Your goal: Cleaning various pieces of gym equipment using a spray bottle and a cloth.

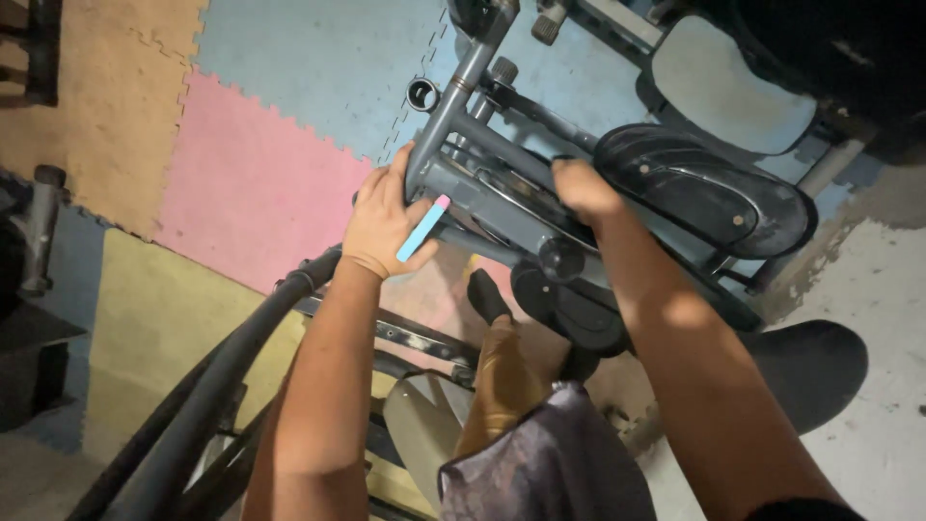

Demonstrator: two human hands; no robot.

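On foam mats (260, 183) (pink, blue) | left hand (384, 224) pinches pastel stick (422, 229) | right hand (584, 190) grips frame (482, 183)

right hand (584, 191) fingers: hidden behind grey frame (502, 198) | seat (810, 371): partly covered by arm

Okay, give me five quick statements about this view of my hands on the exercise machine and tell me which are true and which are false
1. The left hand holds a blue stick with a pink tip. True.
2. The right hand rests flat on the floor. False: it is on the grey machine frame.
3. The floor has foam mats in pink, blue, tan and yellow. True.
4. The black foot pedal lies left of the left hand. False: it lies to the right, beyond the right hand.
5. Both hands are off the machine. False: both touch the frame.
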